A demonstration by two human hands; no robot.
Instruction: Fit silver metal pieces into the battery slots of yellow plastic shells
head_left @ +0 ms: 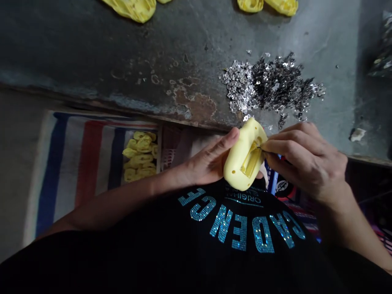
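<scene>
My left hand [208, 161] grips a pale yellow moulded plastic shell [237, 171] from below, its fingers wrapped along the shell's far side. The shell has a rectangular recess with a darker yellow insert [251, 159] and a small round hole near its lower end. My right hand [306, 161] pinches a thin pointed tool [262, 148], whose tip sits at the recess's upper edge. Most of the tool is hidden by my fingers. A heap of glittering silver flakes [269, 86] lies on the worktop just beyond the shell, apart from it.
A worn grey worktop [122, 45] with a rusty, stained front edge runs ahead. Yellow moulded pieces [131, 7] lie along its far edge. More yellow pieces [139, 157] sit in a pile by a striped woven bag [82, 163]. My black sequinned shirt [232, 228] fills the foreground.
</scene>
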